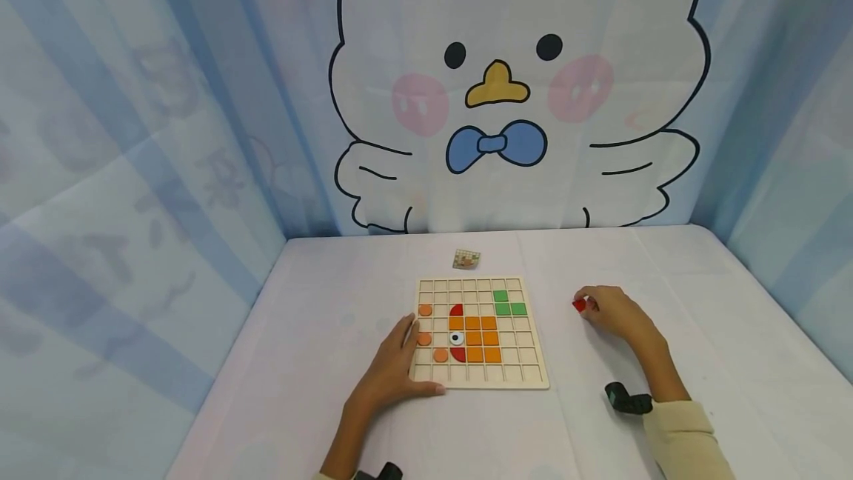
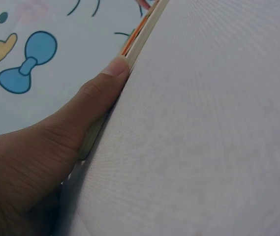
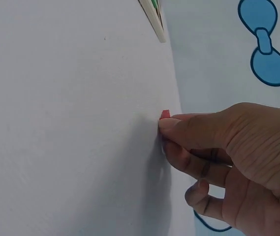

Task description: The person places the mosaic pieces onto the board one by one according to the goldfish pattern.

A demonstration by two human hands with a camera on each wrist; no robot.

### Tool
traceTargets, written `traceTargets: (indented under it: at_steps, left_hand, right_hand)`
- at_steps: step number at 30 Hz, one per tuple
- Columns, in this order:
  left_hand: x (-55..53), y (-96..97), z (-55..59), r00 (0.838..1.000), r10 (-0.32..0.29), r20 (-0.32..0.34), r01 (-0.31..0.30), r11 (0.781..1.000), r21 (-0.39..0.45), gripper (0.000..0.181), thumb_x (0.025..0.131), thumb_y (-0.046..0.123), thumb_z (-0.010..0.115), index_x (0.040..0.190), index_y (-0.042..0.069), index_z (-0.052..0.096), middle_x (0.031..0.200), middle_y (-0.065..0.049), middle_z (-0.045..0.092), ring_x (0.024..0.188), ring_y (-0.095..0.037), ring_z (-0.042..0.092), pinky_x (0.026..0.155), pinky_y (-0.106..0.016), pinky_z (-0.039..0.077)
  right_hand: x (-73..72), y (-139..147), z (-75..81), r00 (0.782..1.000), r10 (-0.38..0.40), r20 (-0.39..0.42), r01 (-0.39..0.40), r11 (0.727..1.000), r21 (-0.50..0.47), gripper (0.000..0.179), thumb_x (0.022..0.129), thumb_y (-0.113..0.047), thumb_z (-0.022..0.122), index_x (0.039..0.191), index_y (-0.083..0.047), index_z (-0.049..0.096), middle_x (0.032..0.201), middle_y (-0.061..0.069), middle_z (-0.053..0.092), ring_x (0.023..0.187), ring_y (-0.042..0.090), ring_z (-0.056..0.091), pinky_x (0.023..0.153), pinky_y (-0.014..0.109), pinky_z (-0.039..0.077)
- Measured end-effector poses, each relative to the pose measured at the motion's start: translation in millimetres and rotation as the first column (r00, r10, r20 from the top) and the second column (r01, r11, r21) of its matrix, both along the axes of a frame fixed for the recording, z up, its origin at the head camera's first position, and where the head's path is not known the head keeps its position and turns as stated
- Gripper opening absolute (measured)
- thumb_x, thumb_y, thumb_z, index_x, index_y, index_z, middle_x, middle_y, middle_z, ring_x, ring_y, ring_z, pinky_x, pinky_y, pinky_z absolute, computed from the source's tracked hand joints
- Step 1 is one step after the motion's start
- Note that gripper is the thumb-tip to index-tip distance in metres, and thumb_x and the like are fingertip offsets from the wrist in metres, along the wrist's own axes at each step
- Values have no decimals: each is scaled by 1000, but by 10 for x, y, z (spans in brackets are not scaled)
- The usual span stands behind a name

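Observation:
A pale square grid board (image 1: 525, 338) lies flat on the table. My left hand (image 1: 392, 367) rests at its lower left corner, fingers fairly straight along the left side and thumb (image 2: 105, 81) against the front edge. To the right of the board, my right hand (image 1: 616, 311) pinches a small red piece (image 3: 165, 114) between thumb and fingertips, just above the tabletop. Its full shape is hidden by the fingers. On the board sit orange squares (image 1: 472, 338), green squares (image 1: 502, 309), orange discs (image 1: 440, 355), red quarter-round pieces (image 1: 457, 354) and a white eye piece (image 1: 456, 338).
Behind the board lies a small picture card (image 1: 466, 258). The white-covered table (image 1: 320, 302) meets a curtain (image 1: 300, 95) at its back and sides, printed with a cartoon figure. A dark wrist device (image 1: 628, 399) is on my right wrist.

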State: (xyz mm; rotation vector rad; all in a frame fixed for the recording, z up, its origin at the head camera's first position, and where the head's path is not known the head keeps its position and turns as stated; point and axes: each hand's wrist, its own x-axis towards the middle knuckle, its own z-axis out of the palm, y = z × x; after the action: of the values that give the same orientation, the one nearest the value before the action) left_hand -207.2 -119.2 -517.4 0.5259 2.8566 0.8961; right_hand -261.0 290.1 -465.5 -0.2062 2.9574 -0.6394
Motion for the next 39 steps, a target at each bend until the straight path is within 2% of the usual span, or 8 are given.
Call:
traceTargets:
  at_steps: [4, 11, 17, 21, 25, 32, 39]
  left_hand:
    - [5, 0, 5, 1000, 4, 0, -4, 1000, 2, 129, 62, 74, 75, 157, 8, 17, 165, -7, 11, 150, -30, 20, 118, -51, 29]
    - [15, 0, 7, 1000, 2, 1, -2, 1000, 15, 128, 62, 73, 76, 156, 8, 18, 164, -7, 11, 149, -31, 21, 118, -51, 29]
    - [17, 6, -16, 1000, 11, 23, -12, 999, 30, 128, 61, 72, 77, 157, 11, 18, 164, -7, 11, 149, -31, 20, 117, -51, 29]
    - [14, 0, -25, 1000, 7, 20, -8, 1000, 29, 129, 61, 72, 77, 157, 11, 17, 164, -7, 11, 149, -30, 20, 118, -51, 29]
    - [3, -5, -30, 1000, 1, 0, -1, 1000, 23, 128, 62, 73, 76, 157, 9, 18, 164, -8, 11, 149, -31, 21, 117, -51, 29]
    - [6, -2, -26, 1000, 6, 9, -6, 1000, 23, 128, 62, 73, 76, 157, 10, 18, 165, -6, 11, 150, -30, 20, 118, -51, 29]
    - [5, 0, -6, 1000, 0, -3, 0, 1000, 17, 128, 62, 73, 76, 156, 8, 19, 164, -7, 11, 149, -30, 21, 118, -50, 29]
  right_hand:
    - [-5, 0, 4, 1000, 5, -8, -5, 999, -32, 23, 86, -4, 70, 106, 4, 65, 82, 8, 60, 76, 20, 52, 70, 34, 51]
    - [-26, -24, -19, 999, 23, -46, -22, 999, 24, 26, 83, -12, 76, 104, 1, 68, 91, 14, 59, 80, 23, 54, 77, 43, 56]
    - [-25, -26, -77, 997, 37, -71, -36, 999, 18, 23, 83, -13, 77, 102, -4, 69, 92, 12, 58, 78, 20, 52, 74, 38, 55]
    - [-50, -6, -106, 993, 76, -88, -74, 997, 21, 18, 84, -12, 76, 99, -5, 69, 91, 9, 58, 78, 19, 52, 75, 38, 55]
    - [-70, -2, -107, 990, 104, -98, -103, 994, 22, 16, 85, -13, 74, 96, -3, 68, 91, 7, 58, 77, 17, 51, 70, 32, 51]
    - [-64, -22, -107, 989, 109, -101, -107, 994, 17, 19, 84, -18, 75, 93, -3, 66, 83, 3, 56, 72, 14, 49, 61, 26, 43]
    - [-32, -87, -87, 983, 135, -123, -134, 991, 22, 20, 83, -19, 76, 92, -5, 65, 80, 1, 55, 70, 12, 48, 59, 24, 42]
